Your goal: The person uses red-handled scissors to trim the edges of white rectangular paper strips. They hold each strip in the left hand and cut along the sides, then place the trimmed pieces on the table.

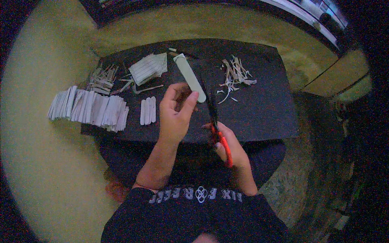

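Note:
My left hand [177, 108] pinches a long pale strip [189, 77] between thumb and fingers. The strip's lower end is rounded, and its upper end looks squarer, with a bit of edging along it. In my right hand [230, 141] is a pair of scissors [226, 150] with red-orange handles. Their dark blades point up and away, close beside the strip's right edge. Against the black tabletop I cannot make out how far apart the blades are. Left of my left hand, a few similar rounded strips [148, 111] lie side by side.
A long row of packed white strips [87, 106] runs along the left of the black table [259, 107]. Behind it lie a heap of thin offcuts [102, 79] and a stack of lined pale sheets [148, 69]. Curled trimmings [237, 75] are piled at the far right.

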The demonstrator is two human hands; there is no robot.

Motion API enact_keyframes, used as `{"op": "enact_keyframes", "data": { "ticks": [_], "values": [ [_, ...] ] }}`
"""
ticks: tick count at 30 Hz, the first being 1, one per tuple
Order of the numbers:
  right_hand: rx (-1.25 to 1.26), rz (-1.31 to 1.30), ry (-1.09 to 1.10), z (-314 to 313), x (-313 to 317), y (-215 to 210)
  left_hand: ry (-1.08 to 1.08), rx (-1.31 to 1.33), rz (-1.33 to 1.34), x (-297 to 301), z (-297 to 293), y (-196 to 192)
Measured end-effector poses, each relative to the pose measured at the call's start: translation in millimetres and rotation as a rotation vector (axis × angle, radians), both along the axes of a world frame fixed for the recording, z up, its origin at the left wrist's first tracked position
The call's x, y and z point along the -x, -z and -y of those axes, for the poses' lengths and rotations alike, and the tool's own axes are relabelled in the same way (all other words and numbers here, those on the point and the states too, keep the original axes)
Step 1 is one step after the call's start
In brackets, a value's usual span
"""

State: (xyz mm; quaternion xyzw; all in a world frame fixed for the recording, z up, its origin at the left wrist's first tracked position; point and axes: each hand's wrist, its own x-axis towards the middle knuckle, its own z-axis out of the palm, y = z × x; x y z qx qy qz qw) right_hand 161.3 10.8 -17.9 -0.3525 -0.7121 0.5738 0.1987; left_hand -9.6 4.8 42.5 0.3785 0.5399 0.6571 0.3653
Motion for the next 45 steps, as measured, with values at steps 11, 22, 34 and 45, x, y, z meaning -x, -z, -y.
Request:
{"op": "enact_keyframes", "data": {
  "ticks": [11, 22, 34, 45],
  "values": [
    [-0.084, -0.065, -0.053, 13, 12, 2, -0.025, -0.074, -0.068, 2, 21, 3],
    [-0.067, -0.028, -0.061, 15, 12, 7, -0.028, -0.104, -0.096, 1, 23, 3],
    [-0.071, -0.024, -0.055, 12, 15, -1, -0.059, -0.111, -0.071, -3, 22, 1],
    [-0.045, -0.162, 0.096, 16, 23, -10, -0.071, -0.088, -0.113, 0, 21, 0]
  ]
}}
